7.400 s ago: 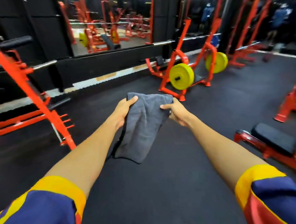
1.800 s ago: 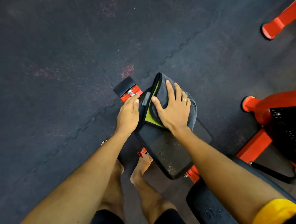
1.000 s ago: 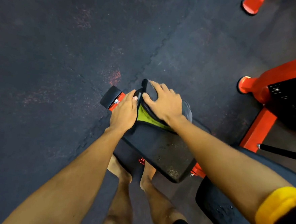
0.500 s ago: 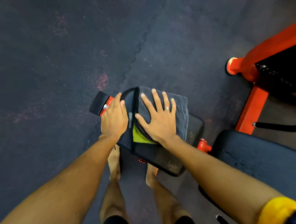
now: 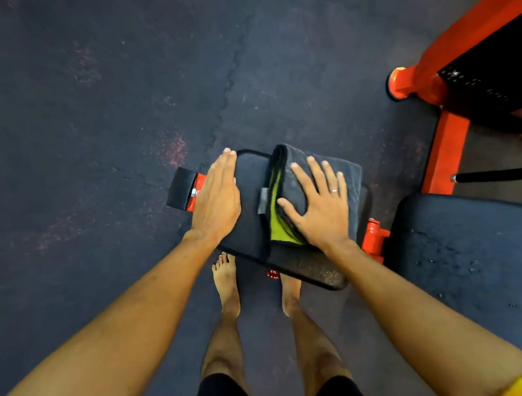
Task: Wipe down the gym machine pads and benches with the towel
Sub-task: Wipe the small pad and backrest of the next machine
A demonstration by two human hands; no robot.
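Two hands [image 5: 216,198] [image 5: 319,206], one towel [image 5: 349,176], two pads [image 5: 250,220] [image 5: 474,260], two feet [image 5: 225,280] [image 5: 291,291]

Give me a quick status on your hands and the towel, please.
Left hand flat on seat pad. Right hand flat, pressing folded grey towel onto same pad. Orange frame off right, apart from both.

Dark rubber floor [image 5: 95,147] is stretching across the scene, with a jigsaw seam [image 5: 229,88] running toward the far side (reddish scuffs [image 5: 174,148] are showing left of it). At far right an orange frame [image 5: 446,154] is standing, a black perforated panel [image 5: 492,82] is sitting against it, and a black bar [image 5: 493,177] is jutting out nearer.
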